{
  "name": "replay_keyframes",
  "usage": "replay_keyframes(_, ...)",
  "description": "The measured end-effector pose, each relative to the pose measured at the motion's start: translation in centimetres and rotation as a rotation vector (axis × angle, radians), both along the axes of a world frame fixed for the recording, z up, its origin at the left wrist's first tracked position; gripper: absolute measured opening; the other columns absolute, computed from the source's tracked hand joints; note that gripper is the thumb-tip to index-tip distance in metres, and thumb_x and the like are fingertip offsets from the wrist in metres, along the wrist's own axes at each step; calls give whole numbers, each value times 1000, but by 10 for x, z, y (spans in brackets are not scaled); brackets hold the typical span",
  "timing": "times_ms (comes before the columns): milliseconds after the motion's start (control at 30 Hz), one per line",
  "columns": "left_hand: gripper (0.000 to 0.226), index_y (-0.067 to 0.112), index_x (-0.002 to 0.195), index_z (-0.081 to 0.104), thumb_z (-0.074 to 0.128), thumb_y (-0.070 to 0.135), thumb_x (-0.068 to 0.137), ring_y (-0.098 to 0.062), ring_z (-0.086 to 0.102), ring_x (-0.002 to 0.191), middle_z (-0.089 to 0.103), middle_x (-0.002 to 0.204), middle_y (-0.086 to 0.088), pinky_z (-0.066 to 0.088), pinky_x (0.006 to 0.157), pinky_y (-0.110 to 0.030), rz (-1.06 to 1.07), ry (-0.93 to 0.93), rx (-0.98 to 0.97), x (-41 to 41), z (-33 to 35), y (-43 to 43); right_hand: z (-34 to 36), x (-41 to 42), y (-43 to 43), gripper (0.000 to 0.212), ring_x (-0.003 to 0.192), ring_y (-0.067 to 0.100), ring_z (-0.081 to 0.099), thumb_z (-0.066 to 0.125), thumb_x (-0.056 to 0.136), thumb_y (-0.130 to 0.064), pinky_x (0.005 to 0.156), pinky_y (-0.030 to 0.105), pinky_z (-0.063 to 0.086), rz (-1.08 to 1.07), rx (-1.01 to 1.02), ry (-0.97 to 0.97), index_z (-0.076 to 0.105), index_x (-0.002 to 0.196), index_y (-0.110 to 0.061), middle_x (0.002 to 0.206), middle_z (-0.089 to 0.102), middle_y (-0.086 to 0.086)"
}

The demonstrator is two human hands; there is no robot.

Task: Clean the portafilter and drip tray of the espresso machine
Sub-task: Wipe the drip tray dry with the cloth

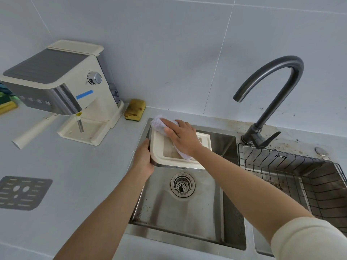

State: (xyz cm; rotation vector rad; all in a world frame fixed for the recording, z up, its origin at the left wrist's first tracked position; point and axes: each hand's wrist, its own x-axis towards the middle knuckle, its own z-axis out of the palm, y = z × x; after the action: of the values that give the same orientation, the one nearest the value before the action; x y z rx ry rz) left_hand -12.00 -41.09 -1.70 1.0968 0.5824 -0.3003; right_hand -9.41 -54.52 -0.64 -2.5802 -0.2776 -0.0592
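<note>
Drip tray (159, 152), cream, over the back left corner of the sink (187, 212). Gripped at its left edge by the left hand (143, 158), fingers curled round the rim. Partly covered by a lilac cloth (159, 123), pressed down under the flat, straight-fingered right hand (183, 136). Portafilter (33, 132) jutting from the machine (62, 85) on the counter (84, 175); grate (22, 192) well apart, nearer left.
</note>
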Motion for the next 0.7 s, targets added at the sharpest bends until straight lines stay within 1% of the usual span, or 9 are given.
replay_keyframes(67,27,19,83,62,40,29,96,-16,68,54,71,59,2,51,40,-27,-7,-11,-5,0,-1,1,-1,-1,3,39,114,29,43,33,97,-40,96,37,28,-31,8,-62,40,135,-40,122,50,11)
replay_keyframes(200,26,19,85,63,44,33,96,-22,67,70,71,72,-2,52,45,-32,15,23,-40,0,-4,0,-3,-1,8,37,104,29,47,40,95,-40,89,37,33,-64,-50,-159,48,131,-34,112,53,12)
replay_keyframes(300,31,18,88,60,40,39,96,-24,64,79,67,87,-5,52,57,-36,39,42,-68,-1,-5,-2,-2,0,5,38,100,30,48,41,95,-40,84,35,32,-37,-140,-213,51,130,-29,108,54,14)
replay_keyframes(367,30,18,91,60,39,39,97,-25,64,85,67,94,-6,52,62,-39,39,42,-83,-1,-6,-1,1,-1,1,39,96,32,49,41,94,-39,80,38,34,-5,-203,-245,53,129,-25,105,55,17)
replay_keyframes(400,30,18,93,60,38,38,97,-27,64,91,66,100,-8,53,66,-41,40,45,-94,0,-7,0,3,-2,-1,40,93,33,51,42,94,-38,78,39,35,8,-221,-256,55,128,-22,102,55,19)
replay_keyframes(467,28,17,96,59,39,37,97,-31,61,102,64,110,-10,52,76,-45,50,50,-112,0,-7,3,5,-6,-5,37,83,35,55,47,90,-33,71,40,41,29,-223,-280,61,120,-17,93,57,22)
replay_keyframes(533,28,15,93,59,40,35,97,-31,60,105,63,111,-11,51,83,-47,60,45,-122,1,-8,7,6,-8,-9,32,74,36,57,53,87,-27,64,41,45,44,-208,-299,66,113,-13,85,58,24)
replay_keyframes(633,30,15,93,60,39,37,97,-30,61,101,65,106,-11,50,88,-48,67,40,-121,3,-12,12,5,-6,-18,33,79,36,55,49,91,-28,67,39,40,35,-216,-228,62,118,-14,92,55,25)
replay_keyframes(700,32,16,96,60,38,38,97,-28,63,98,66,104,-9,51,82,-46,66,43,-120,5,-14,16,3,-2,-26,33,85,34,52,45,94,-31,68,34,34,6,-250,-176,58,122,-19,99,52,21)
